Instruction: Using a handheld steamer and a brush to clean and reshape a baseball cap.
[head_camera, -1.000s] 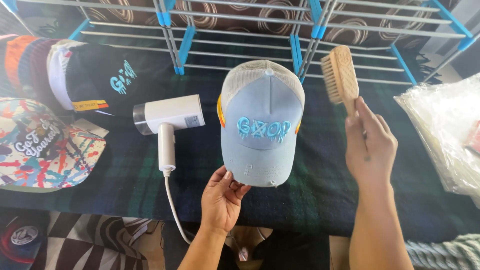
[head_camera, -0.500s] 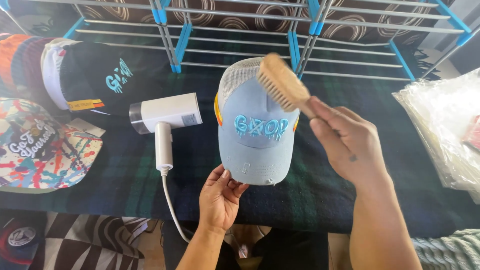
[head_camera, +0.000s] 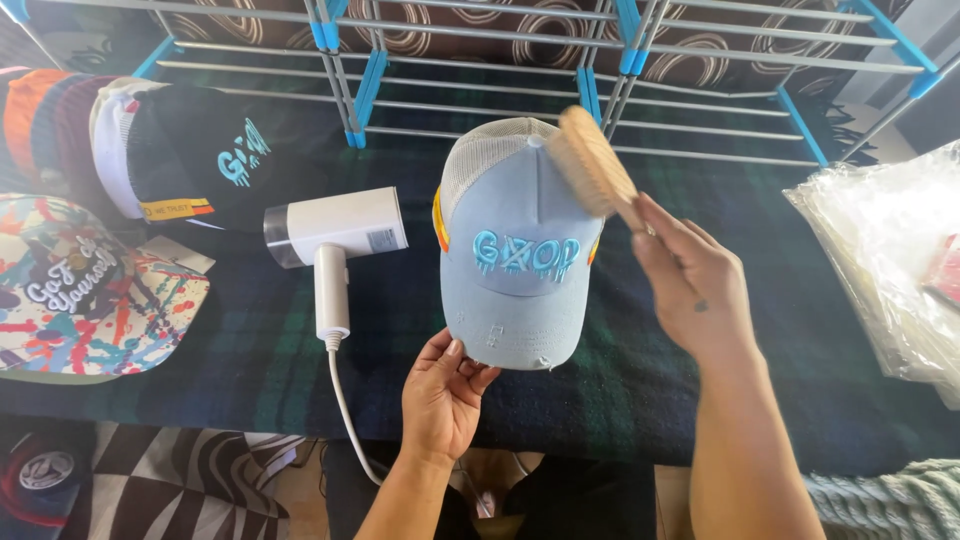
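Fig.: head view, largest item to smallest. Table (head_camera: 700, 390), covered w/ dark green plaid cloth, is carrying all the items; a metal rack w/ blue joints (head_camera: 600, 70) is standing along its far edge. Clear plastic bags (head_camera: 880, 250) are lying at the right edge; a paint-splatter cap (head_camera: 90, 300) and a stack of caps (head_camera: 150, 150) are lying at left. Light blue cap (head_camera: 520, 260) is sitting at table centre, just right of the white hair dryer (head_camera: 335, 235), whose handle is pointing toward the viewer. Cap's long axis is running near-far: brim is pointing toward the viewer, mesh back toward the rack, front lettering facing up.

Right hand (head_camera: 690, 280) is holding the wooden brush (head_camera: 595, 160) by its handle, fingers wrapped together round it; brush head is lying against the cap's upper right crown, its long axis running diagonally up-left from the hand. Left hand (head_camera: 445, 390) is pinching the brim's near-left edge, thumb on top, other fingers curled beneath.

Vs. 0.5 s ago: brush is sitting slightly further right and lower on the crown. Vs. 1.0 s ago: brush was raised upright, clear of the cap. Left hand is keeping its grip on the brim; cap and dryer are staying put.
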